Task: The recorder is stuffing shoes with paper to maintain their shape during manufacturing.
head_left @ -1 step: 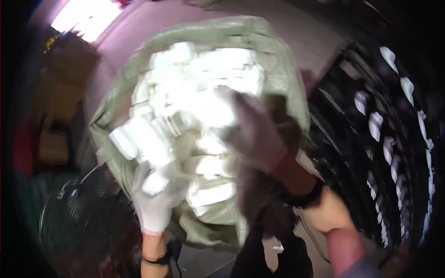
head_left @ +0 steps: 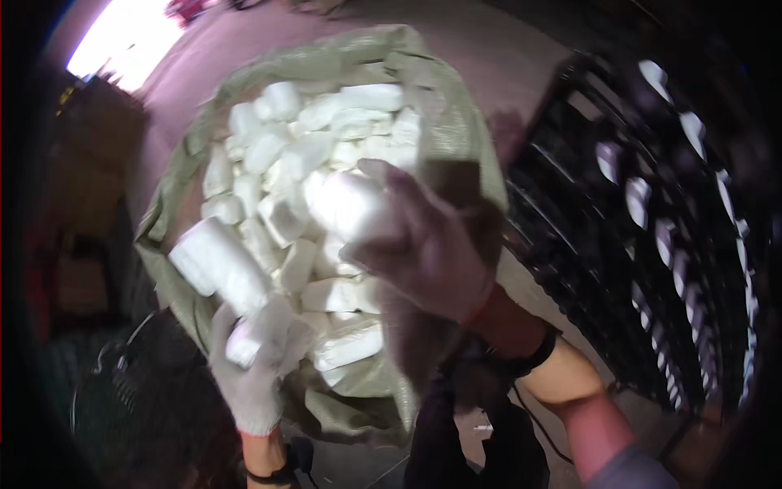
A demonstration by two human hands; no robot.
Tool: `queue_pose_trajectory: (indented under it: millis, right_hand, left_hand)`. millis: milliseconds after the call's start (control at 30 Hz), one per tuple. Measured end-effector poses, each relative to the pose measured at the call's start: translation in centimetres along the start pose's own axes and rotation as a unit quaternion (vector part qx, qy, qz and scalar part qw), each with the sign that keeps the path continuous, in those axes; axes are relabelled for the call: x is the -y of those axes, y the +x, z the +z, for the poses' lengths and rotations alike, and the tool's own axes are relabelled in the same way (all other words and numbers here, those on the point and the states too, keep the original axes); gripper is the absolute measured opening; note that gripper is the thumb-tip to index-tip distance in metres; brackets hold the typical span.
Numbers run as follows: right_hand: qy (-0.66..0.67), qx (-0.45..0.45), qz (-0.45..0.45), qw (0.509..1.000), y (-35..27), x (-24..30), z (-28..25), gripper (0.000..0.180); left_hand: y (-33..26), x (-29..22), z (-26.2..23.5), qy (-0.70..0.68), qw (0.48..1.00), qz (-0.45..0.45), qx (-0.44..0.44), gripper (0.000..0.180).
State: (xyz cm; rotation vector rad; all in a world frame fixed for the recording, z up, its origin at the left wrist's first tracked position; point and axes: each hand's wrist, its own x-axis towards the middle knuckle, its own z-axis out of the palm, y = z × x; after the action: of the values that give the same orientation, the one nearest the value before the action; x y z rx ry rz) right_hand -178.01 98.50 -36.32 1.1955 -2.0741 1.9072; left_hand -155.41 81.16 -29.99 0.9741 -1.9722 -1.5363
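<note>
A large pale green woven sack [head_left: 456,118] stands open below me, with a heap of white roll-shaped pieces [head_left: 265,153] inside. My left hand [head_left: 248,387], in a whitish glove, is closed around a white roll-shaped bundle [head_left: 216,259] at the sack's near left side. The bundle slants up and left; it may be more than one roll. Gloved too, my right hand [head_left: 436,253] grips a bright, rounded white piece [head_left: 350,204] over the middle of the heap. Glare and blur hide its exact kind, and the hand covers its right end.
To the right stands a black rack [head_left: 562,175] carrying rows of whitish, glossy pieces [head_left: 638,202]. Brown boxes [head_left: 85,171] are in the dim area at left. A round wire frame [head_left: 122,359] lies near the sack's lower left. My dark-clad legs [head_left: 432,444] show below.
The whole scene has shifted left in view and looks sharper and less glaring. Both hands still hold their white pieces, in about the same places over the sack.
</note>
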Motion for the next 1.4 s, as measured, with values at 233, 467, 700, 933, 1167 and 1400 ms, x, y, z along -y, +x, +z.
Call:
queue_pose_trajectory:
  millis: [233, 467, 700, 933, 1167, 1400]
  right_hand:
    - [0.199, -0.228, 0.438, 0.846, -21.9, 0.6, -16.0, 0.063]
    - [-0.188, -0.386, 0.503, 0.75, -37.2, -6.0, -34.2, 0.054]
    - [-0.461, -0.388, 0.301, 0.74, -43.0, -18.3, -40.5, 0.045]
    - [-0.641, -0.282, 0.235, 0.673, -41.6, -25.7, -47.3, 0.037]
    - [-0.631, -0.13, 0.319, 0.695, -37.5, -24.7, -45.0, 0.048]
    - [-0.539, -0.092, 0.522, 0.655, -37.7, -24.7, -44.1, 0.065]
  left_hand:
    - [-10.4, -3.1, 9.7, 0.178, 0.911, 0.27, 0.256, 0.062]
    - [-20.0, 6.5, 24.9, -0.01, 0.86, -0.265, 0.436, 0.07]
    - [-25.2, 14.5, 30.1, 0.057, 0.852, -0.19, 0.484, 0.07]
    - [-26.7, 16.6, 31.8, 0.125, 0.833, -0.191, 0.504, 0.07]
    - [-25.9, 18.5, 31.8, 0.135, 0.85, -0.137, 0.49, 0.067]
    - [-24.5, 19.9, 32.7, 0.123, 0.861, -0.126, 0.477, 0.067]
